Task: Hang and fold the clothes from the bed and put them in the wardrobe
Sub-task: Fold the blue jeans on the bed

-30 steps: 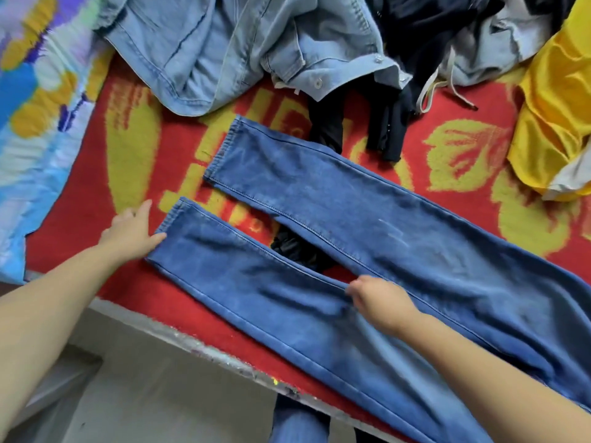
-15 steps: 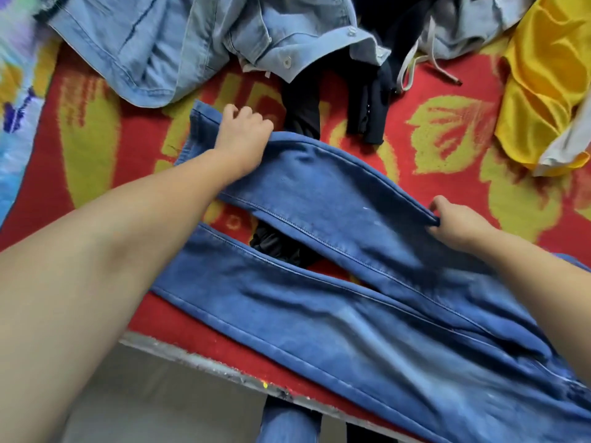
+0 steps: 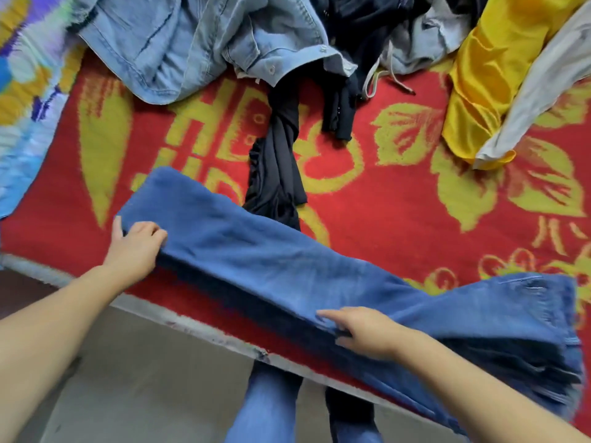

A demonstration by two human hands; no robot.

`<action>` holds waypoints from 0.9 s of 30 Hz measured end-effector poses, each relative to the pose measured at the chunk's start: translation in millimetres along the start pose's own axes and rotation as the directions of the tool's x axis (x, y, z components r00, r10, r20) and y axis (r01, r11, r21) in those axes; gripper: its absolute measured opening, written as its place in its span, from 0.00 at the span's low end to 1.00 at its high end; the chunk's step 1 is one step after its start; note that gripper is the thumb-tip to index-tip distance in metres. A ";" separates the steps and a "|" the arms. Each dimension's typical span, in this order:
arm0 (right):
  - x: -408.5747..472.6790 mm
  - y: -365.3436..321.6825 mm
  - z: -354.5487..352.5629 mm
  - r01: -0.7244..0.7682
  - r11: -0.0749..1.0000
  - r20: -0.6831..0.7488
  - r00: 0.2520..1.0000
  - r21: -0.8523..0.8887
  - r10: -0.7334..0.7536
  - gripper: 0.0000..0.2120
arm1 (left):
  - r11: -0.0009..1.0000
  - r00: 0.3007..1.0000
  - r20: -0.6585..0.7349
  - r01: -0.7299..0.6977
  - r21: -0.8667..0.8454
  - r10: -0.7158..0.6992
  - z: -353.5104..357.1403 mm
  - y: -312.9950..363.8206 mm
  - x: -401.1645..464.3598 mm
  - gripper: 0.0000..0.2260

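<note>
Head view: blue jeans [image 3: 287, 266] lie legs stacked along bed [image 3: 399, 199] near edge.
Left hand [image 3: 136, 247]: fingers grip hem end.
Right hand [image 3: 361, 330]: fingers flat, pressing mid-leg.
Risk: legs shift apart; waist end slides off edge.
Snag: black garment [image 3: 278, 174] touching jeans' far side.

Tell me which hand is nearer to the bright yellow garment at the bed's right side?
Right. The right hand lies on the dark blue jeans, below the yellow garment; the left hand grips their far-left leg ends.
</note>
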State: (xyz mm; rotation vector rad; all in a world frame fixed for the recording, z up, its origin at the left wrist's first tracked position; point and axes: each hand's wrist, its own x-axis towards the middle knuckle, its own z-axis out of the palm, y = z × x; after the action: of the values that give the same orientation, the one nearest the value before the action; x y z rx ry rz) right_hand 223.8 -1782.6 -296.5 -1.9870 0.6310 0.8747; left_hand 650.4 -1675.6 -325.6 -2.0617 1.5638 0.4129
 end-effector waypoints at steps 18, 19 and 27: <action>-148.3 330.0 -30.9 -0.627 0.779 -0.263 0.748 0.022 0.610 0.37 | 0.781 0.969 -0.049 -0.226 -0.582 0.244 -82.8 506.3 -30.9 0.20; -145.1 336.1 -24.4 -0.642 0.767 -0.262 0.743 -0.019 0.616 0.35 | 0.808 0.970 -0.084 -0.236 -0.540 0.227 -80.2 507.1 -29.9 0.19; -212.3 317.8 -15.7 -0.510 0.854 -0.604 0.715 -0.104 0.353 0.12 | 0.804 0.870 -0.384 -0.455 -0.382 0.310 -97.3 495.6 -57.3 0.07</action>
State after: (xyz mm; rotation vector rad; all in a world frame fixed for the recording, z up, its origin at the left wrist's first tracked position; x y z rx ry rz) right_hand -126.6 -1935.8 -285.8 -2.4112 1.4481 0.6394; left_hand 154.1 -1785.2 -322.6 -2.2163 2.2813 0.7041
